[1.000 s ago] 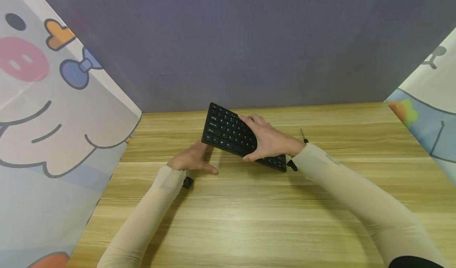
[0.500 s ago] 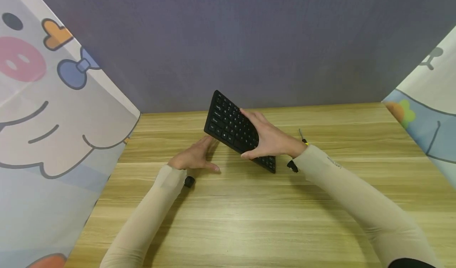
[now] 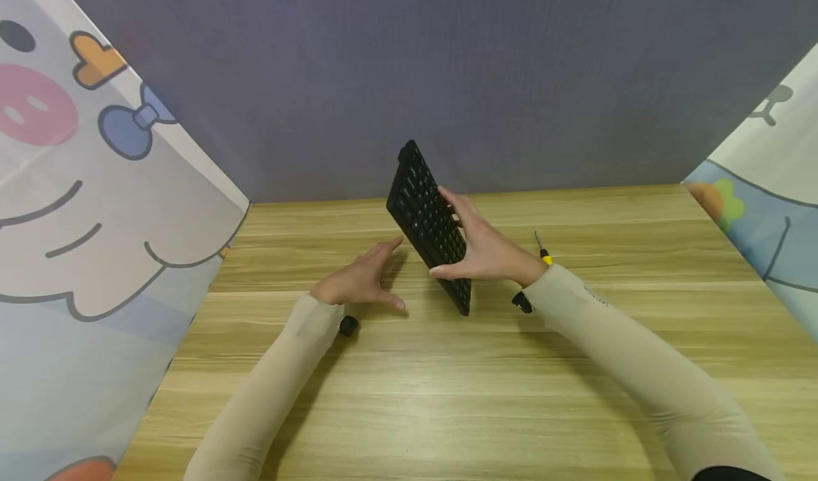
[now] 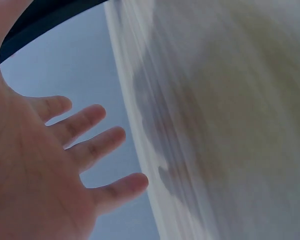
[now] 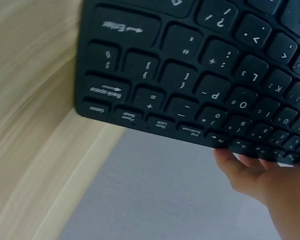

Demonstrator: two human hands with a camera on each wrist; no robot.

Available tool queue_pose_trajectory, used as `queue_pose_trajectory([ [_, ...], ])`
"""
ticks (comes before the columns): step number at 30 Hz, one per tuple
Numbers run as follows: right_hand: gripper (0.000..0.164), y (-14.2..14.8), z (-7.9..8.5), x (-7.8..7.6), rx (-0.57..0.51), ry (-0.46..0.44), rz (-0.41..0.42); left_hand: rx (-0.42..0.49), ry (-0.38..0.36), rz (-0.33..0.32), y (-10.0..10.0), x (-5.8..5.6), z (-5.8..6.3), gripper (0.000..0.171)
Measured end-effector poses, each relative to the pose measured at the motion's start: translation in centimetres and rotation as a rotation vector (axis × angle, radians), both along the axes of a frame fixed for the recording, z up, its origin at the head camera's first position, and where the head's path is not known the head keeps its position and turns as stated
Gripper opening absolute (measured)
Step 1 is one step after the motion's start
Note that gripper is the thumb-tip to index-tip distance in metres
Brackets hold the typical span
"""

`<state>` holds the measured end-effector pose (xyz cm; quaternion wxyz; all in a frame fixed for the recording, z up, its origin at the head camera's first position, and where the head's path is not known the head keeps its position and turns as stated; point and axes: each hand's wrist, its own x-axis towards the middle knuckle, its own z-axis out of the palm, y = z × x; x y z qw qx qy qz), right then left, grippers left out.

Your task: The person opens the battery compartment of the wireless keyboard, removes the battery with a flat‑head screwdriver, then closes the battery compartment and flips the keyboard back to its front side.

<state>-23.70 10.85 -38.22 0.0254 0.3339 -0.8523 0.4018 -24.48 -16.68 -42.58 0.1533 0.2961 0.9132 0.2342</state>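
On keyboard (image 5: 162,70), Enter label (image 5: 122,26), right wrist only

Head view: from high up on near side of both hands, looking fwd & down; widest & farthest of the 3, w/ L hand (image 3: 358,278) & R hand (image 3: 488,250) approx. centre, grey wall (image 3: 415,76) beyond fingertips. L wrist view: v. close, facing palm & along fingers, rolled sideways; table (image 3: 409,381) just past fingertips. R wrist view: close, also tilted, kbd (image 3: 424,214) above fingers. Head & R wrist share kbd + R hand; head & L wrist share L hand + table.
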Motion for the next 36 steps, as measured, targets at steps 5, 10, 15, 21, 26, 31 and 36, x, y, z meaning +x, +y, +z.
queue_pose_trajectory([
  [5,0.121,0.0,0.0,-0.2,-0.059,0.003,0.023,-0.015,0.01,-0.001,0.5,-0.1,0.5,0.123],
  [10,0.124,-0.3,0.1,-0.4,-0.136,0.037,0.073,-0.012,0.003,-0.006,0.8,-0.2,0.8,0.124],
  [15,0.125,-1.0,1.4,0.5,-0.239,0.061,0.15,-0.015,-0.001,-0.008,1.0,-0.3,1.1,0.124],
  [21,0.123,-2.0,2.3,1.5,-0.3,0.077,0.205,-0.005,0.018,-0.025,1.0,-0.2,1.1,0.127],
  [26,0.125,-2.7,2.0,1.6,-0.331,0.113,0.226,0.037,0.023,-0.06,1.0,0.0,1.2,0.128],
  [31,0.126,-3.0,1.6,1.9,-0.359,0.118,0.233,0.059,0.022,-0.093,1.1,-0.2,0.6,0.128],
  [36,0.125,-3.3,1.0,2.3,-0.373,0.139,0.229,0.084,-0.013,-0.109,1.1,0.0,0.0,0.129],
])
